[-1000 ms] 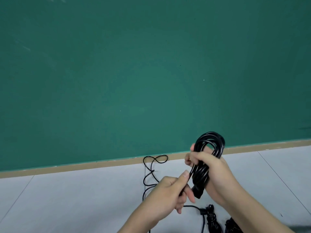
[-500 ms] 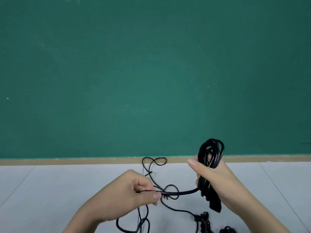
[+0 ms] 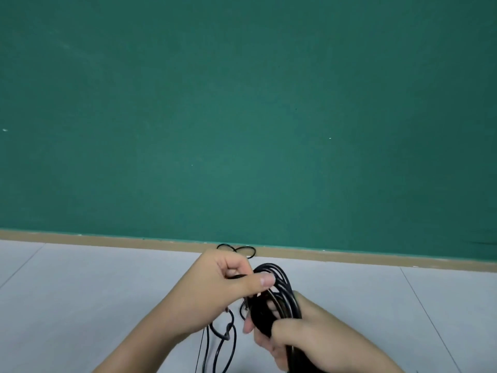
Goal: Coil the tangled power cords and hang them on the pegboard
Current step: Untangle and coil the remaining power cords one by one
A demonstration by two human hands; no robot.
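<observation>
Green wall (image 3: 242, 103) meets pale tiled floor (image 3: 80, 292) along a tan baseboard (image 3: 107, 240).

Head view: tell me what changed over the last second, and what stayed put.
The left hand, which half a second ago had drawn a strand out to the left, has carried it back right and up to the coil, still pinching it. The right hand sank lower with the coil, its grip unchanged. The loose cord on the floor by the baseboard stayed where it was.
</observation>
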